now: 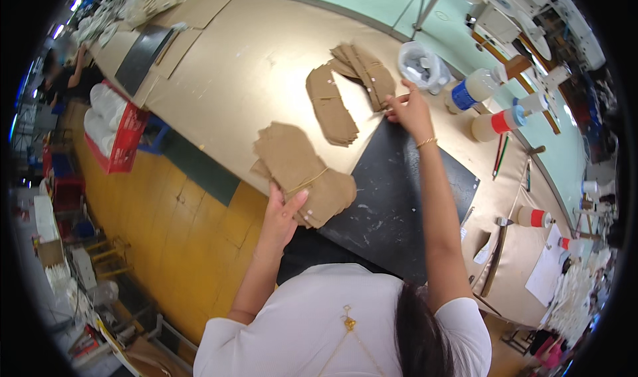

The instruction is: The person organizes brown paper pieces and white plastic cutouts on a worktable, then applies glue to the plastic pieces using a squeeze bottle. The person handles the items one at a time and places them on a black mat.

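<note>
My left hand grips a banded stack of brown insole-shaped pieces by its near edge, thumb on top and fingers underneath. A thin yellowish band runs round this stack, which is held over the table's front edge beside a black mat. My right hand reaches to the far end of the mat, its fingers spread apart. Its fingertips are close to the near end of a fanned brown stack; whether they touch it I cannot tell. Left of that lies another banded brown stack.
A bag-lined tub and bottles with blue and red bands stand at the right. Pencils and a hammer lie nearer. A red crate with white bags stands left of the table.
</note>
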A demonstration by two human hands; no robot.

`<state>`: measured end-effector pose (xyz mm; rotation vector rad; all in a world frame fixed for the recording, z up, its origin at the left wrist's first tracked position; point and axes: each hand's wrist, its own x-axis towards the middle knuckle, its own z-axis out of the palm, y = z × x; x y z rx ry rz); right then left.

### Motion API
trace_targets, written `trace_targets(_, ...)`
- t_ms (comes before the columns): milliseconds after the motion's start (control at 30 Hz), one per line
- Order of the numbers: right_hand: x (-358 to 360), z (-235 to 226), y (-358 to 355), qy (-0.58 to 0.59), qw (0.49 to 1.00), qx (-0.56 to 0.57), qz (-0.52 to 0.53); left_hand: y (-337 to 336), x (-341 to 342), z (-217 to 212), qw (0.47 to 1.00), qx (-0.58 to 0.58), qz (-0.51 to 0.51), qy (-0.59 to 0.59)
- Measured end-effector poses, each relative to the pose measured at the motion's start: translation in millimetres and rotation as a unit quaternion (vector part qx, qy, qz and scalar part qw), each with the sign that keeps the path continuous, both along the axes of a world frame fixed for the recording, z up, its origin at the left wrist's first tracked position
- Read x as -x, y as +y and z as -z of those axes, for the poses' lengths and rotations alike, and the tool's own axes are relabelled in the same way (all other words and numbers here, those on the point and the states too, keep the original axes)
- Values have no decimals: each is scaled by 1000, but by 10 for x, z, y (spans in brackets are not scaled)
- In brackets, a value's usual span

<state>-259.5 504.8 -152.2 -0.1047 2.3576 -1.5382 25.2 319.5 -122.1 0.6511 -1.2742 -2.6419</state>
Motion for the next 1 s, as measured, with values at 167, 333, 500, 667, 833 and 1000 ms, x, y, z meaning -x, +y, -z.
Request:
trace_targets(167,-1034,-403,64,122,985,47,-115,25,-108,99,1000,-5,-8,-29)
trace_targets(333,-1923,-668,320,340,909,-13,-238,249,77,24,995,20,89,-38)
trace_targets(500,-2289,-558,675,354,917,-78,-165,642,170,24,982,68,171,-47)
trace_targets(667,-2447,-528,945,326,938,-57,-102,946,150,39,984,68,159,-53)
trace_targets(833,-2525,-530,1003,316,945,-38,-74,617,350,-15,996,33,68,-43)
trace_targets(1000,-2613,-510,1080,261,961,-58,-68,-108,816,-287,995,99,-4,-7)
